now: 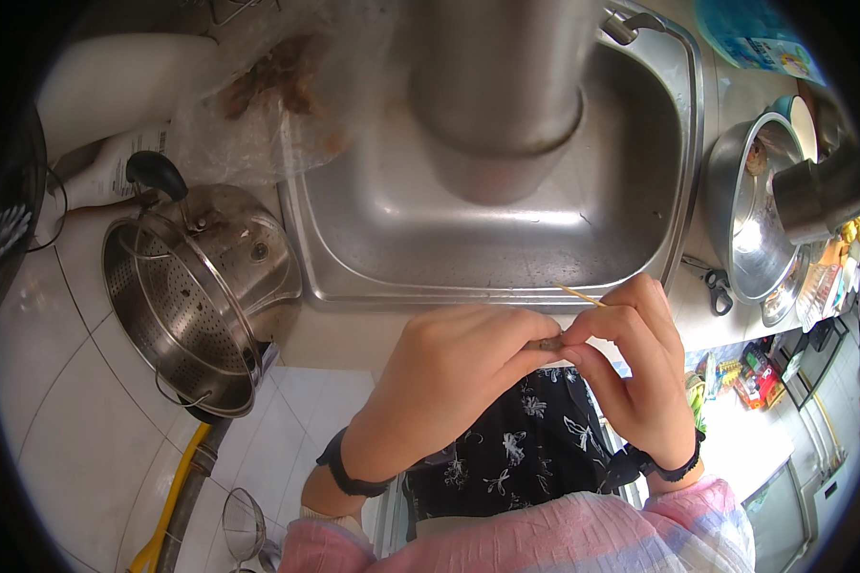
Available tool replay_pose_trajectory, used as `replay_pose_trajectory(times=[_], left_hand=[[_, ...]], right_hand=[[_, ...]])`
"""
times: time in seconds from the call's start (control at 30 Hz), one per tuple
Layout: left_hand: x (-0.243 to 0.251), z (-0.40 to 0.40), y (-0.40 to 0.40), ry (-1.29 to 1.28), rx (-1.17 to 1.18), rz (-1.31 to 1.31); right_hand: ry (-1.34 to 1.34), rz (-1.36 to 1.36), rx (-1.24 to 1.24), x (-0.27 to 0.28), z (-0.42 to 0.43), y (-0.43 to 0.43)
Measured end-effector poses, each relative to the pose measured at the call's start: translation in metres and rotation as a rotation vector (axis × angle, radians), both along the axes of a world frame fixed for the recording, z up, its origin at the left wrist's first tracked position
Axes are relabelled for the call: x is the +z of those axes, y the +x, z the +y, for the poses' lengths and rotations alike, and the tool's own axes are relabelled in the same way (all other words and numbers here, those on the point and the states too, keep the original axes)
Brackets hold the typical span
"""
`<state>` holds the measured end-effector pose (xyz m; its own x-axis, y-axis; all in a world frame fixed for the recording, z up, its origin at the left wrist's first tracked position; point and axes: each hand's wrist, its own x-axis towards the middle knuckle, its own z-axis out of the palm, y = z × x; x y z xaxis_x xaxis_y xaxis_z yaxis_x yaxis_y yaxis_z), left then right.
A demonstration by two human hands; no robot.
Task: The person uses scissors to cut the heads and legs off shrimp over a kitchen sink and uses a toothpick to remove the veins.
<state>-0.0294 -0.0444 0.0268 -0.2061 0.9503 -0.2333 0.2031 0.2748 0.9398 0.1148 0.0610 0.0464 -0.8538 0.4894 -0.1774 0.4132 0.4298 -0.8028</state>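
My left hand (459,351) and my right hand (634,351) meet in front of the near rim of a stainless steel sink (315,295). Between their fingertips is a small greyish-brown item (547,344), mostly covered, so its kind is unclear. My left thumb and fingers pinch one end. On the other end are the fingertips of my right hand, which also holds a thin wooden toothpick (579,294) jutting up and left from behind the fingers. A large blurred metal cylinder (505,86) hides part of the basin.
Left of the sink lies a perforated steamer pot (179,286) with a black-handled lid. A clear plastic bag (258,136) with brown contents sits behind it. On the right are black-handled scissors (718,290) and a steel bowl (724,186) with something brownish inside.
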Motion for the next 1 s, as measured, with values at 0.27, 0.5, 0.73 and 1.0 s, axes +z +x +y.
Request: replay_pose_trajectory(times=[0.27,0.5,0.73,1.0], left_hand=[[-0.002,0.001,0.001,0.01,-0.003,0.047],[-0.002,0.001,0.0,-0.015,0.0,0.043],[-0.005,-0.001,0.002,0.02,0.031,0.065],[-0.008,-0.001,0.003,0.002,0.058,0.05]], right_hand=[[-0.031,-0.018,-0.058,-0.005,-0.002,0.0],[-0.084,-0.047,-0.148,0.0,0.003,0.006],[-0.142,0.017,-0.052,-0.006,0.0,0.002],[-0.115,0.012,-0.102,-0.01,-0.001,0.002]])
